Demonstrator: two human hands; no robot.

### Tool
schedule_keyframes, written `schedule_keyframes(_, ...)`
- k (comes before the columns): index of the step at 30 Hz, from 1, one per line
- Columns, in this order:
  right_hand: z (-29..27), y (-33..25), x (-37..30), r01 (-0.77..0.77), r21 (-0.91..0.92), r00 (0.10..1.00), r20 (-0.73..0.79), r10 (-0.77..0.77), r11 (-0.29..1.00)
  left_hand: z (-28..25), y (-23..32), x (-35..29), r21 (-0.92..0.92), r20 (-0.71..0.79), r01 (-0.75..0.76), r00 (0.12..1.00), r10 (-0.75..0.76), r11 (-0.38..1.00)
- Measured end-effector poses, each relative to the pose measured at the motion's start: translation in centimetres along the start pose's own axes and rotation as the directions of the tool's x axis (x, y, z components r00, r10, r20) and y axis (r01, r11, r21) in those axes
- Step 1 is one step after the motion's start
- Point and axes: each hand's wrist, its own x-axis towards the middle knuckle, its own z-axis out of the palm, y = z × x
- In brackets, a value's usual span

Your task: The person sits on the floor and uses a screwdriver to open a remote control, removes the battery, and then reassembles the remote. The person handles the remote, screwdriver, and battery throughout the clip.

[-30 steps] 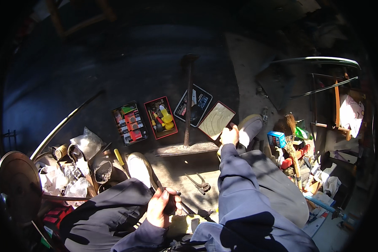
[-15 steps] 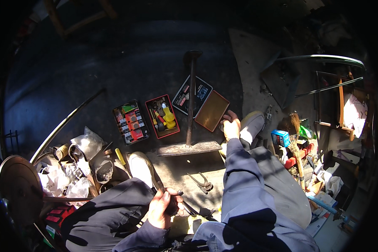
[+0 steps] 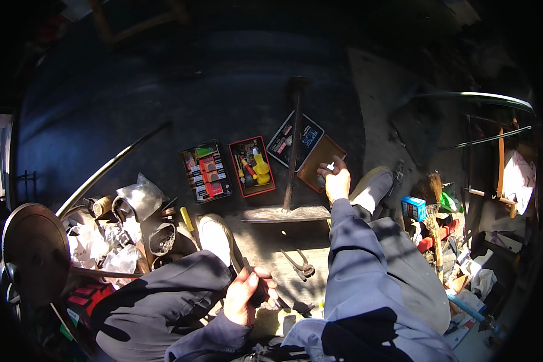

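My right hand (image 3: pixel 336 181) is over the near right corner of a shallow brown tray (image 3: pixel 320 158) with a red rim. Its fingers pinch a small white thing (image 3: pixel 330 167) whose kind I cannot make out. My left hand (image 3: pixel 242 295), low by my left knee, is closed around something dark, mostly hidden by the fingers; a narrow dark end pokes out above them. Between my feet lie metal pincers (image 3: pixel 300 265) on a pale board. Just beyond stands an upright iron post (image 3: pixel 292 139) on a flat metal foot (image 3: pixel 283 213).
Left of the post lie a red box (image 3: pixel 273 187) with yellow-handled tools and a tray of red and black packets (image 3: pixel 205 172). A dark printed lid (image 3: pixel 311 127) lies behind. Clutter and a round metal disc (image 3: pixel 36 253) are at left; a brush (image 3: pixel 434 235) and blue box (image 3: pixel 413 208) at right.
My right hand has come over the tray's corner from beside it, and a white thing now shows in its fingers. My left hand keeps its grip. The whole view has shifted slightly.
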Motion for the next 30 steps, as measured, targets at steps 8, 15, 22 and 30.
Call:
schedule_keyframes(8, 3.2, -4.8, -4.7, 0.176, -0.004, 0.984, 0.020, -0.175, 0.984, 0.4, 0.1, -0.4, 0.034, 0.005, -0.002, 1.000, 0.001, 0.999)
schedule_keyframes(15, 11.6, -6.0, -8.7, 0.224, -0.092, 0.929, 0.322, -0.184, 0.970, 0.0, 0.3, -1.0, -0.121, -0.008, 0.010, 1.000, -0.011, 0.993)
schedule_keyframes(22, 13.5, -4.1, -9.4, 0.244, -0.114, 0.917, 0.349, -0.191, 0.963, -0.4, 0.5, -1.1, -0.097, -0.015, -0.013, 1.000, 0.011, 0.995)
schedule_keyframes(30, 13.7, -3.2, -8.2, 0.398, -0.248, 0.894, 0.321, -0.313, 0.883, -0.7, 0.7, -1.0, -0.122, -0.024, -0.011, 1.000, 0.008, 0.993)
